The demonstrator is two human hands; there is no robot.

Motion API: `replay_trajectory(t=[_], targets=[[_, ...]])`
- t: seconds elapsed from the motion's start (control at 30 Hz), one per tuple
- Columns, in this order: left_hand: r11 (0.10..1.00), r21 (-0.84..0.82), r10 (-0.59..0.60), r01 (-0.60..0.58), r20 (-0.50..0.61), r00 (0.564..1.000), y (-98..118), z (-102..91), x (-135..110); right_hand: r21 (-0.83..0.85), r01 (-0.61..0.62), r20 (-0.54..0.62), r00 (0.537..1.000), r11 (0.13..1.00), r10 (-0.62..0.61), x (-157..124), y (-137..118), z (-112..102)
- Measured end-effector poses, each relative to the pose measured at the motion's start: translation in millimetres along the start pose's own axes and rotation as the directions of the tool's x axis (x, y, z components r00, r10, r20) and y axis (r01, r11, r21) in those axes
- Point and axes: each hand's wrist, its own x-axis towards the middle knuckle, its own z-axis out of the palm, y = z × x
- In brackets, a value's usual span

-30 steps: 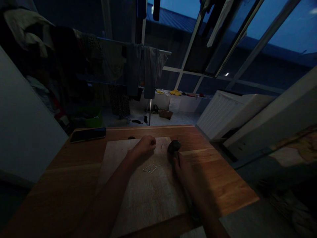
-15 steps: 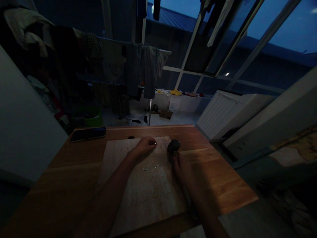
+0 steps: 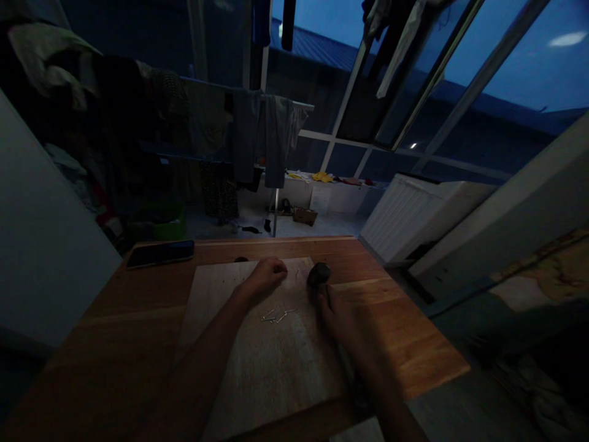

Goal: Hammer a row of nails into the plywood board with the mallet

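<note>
My left hand (image 3: pixel 265 276) rests near the far edge of a pale wooden board (image 3: pixel 257 368), its thumb and fingers pinched on a nail mostly hidden by the fingertips. Just right of those fingertips, a thin nail (image 3: pixel 297 272) stands on the board. My right hand (image 3: pixel 337 312) is wrapped round the handle of a hammer, close below its dark head (image 3: pixel 319 274), by the board's right edge. Several loose silvery nails (image 3: pixel 278 316) lie in a small pile on the board, nearer to me. Small dark dots mark the board's far left part.
Under the board is a wooden table (image 3: pixel 396 331). A phone (image 3: pixel 161 253) lies at its far left corner, and a small dark round object (image 3: pixel 240 259) sits behind the board. Beyond are hanging clothes (image 3: pixel 276 141), a green basket (image 3: pixel 170 227) and a white ribbed unit (image 3: pixel 391 209).
The view has shifted slightly. The glint at my left fingertips has faded. Both hands keep nearly the same places, and the hammer stays in my right hand.
</note>
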Motion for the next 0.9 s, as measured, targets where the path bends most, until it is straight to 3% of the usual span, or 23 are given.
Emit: replay_trajectory(t=[0.23, 0.4, 0.6, 0.77, 0.9], targets=[[0.999, 0.038, -0.007, 0.007, 0.008, 1.000, 2.6, -2.2, 2.8, 0.005, 0.046, -0.030, 0.998, 0.999, -0.046, 1.2, -16.4, -7.4], [0.999, 0.041, 0.017, -0.018, 0.014, 1.000, -0.3, -0.8, 2.5, 0.034, 0.195, -0.117, 0.975, 0.980, -0.190, 1.8, -42.4, 5.0], [0.997, 0.074, 0.021, -0.021, 0.000, 1.000, 1.5, -1.4, 0.8, -0.035, 0.183, -0.025, 0.983, 0.982, -0.184, 10.2, -48.7, 17.2], [0.999, 0.052, 0.014, -0.015, 0.017, 1.000, 7.5, -3.5, -1.5, -0.008, 0.192, -0.100, 0.976, 0.981, -0.192, 8.0, -50.9, 13.4], [1.000, 0.012, -0.006, 0.006, -0.005, 1.000, 4.9, -0.6, -2.1, -0.042, 0.193, -0.003, 0.981, 0.980, -0.194, 7.2, -50.1, 16.0]])
